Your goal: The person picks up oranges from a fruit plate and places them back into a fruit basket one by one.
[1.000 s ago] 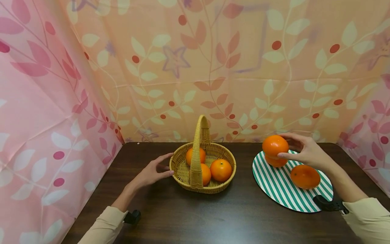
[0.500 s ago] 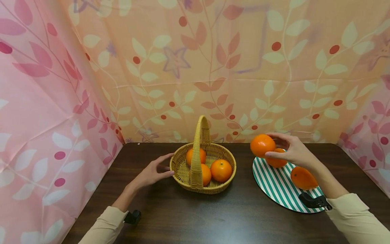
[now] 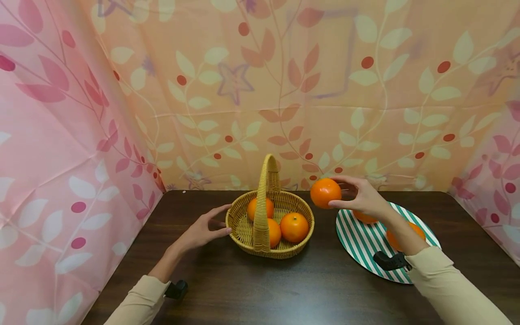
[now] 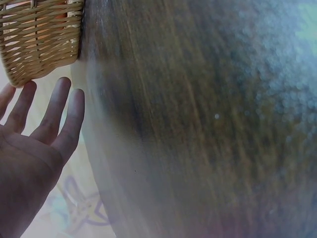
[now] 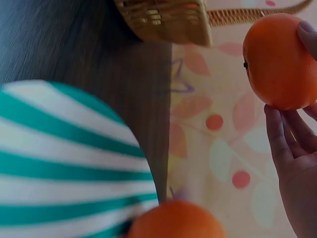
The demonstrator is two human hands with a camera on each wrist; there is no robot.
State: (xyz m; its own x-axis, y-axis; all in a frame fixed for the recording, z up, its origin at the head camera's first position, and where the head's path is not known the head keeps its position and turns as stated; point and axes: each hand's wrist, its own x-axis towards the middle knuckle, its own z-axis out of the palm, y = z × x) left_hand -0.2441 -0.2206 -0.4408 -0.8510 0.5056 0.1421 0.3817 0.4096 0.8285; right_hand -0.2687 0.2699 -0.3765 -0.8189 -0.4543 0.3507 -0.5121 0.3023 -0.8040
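Observation:
My right hand (image 3: 361,198) pinches an orange (image 3: 326,193) between thumb and fingers, above the table just right of the basket. The right wrist view shows the thumb and fingertips on opposite sides of this orange (image 5: 280,62). On the left, my left hand (image 3: 205,228) touches the rim of a yellow wicker basket (image 3: 280,254) with its fingertips. Its fingers (image 4: 54,106) look extended and apart in the left wrist view. Three oranges lie inside the basket, one at the right (image 3: 295,227); the tall handle (image 3: 262,216) partly covers the other two.
A green-and-white striped round mat (image 3: 363,246) lies at the right with two oranges on it, both partly hidden by my right hand and arm. The dark wooden table (image 3: 260,293) meets patterned cloth (image 3: 260,113) behind and at the sides.
My right hand has carried the orange leftward from above the striped mat to beside the basket. The left hand and the basket have stayed in place.

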